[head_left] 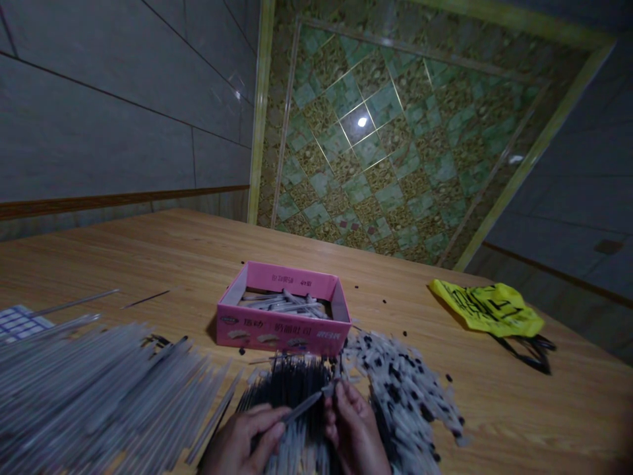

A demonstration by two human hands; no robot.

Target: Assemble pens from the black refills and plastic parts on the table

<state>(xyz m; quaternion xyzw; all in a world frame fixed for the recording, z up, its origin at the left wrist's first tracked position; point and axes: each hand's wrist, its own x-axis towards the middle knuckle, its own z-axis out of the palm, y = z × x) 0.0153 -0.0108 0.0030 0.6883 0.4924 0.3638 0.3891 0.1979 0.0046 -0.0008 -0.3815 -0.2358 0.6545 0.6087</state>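
My left hand grips a thin translucent grey tube, which slants up to the right. At its upper end, my right hand pinches a small pale piece between thumb and fingertips; its exact kind is too small to make out. Beneath both hands lies a bundle of thin dark rods, partly hidden by them. A big heap of long clear tubes spreads at the left. To the right is a pile of small translucent and black pieces. Just beyond my hands stands a pink box holding several pale sticks.
The wooden table carries a yellow plastic bag with black print and dark straps at the right. A blue-checked cloth lies at the left edge. Small black bits dot the surface. A patterned tile floor lies beyond.
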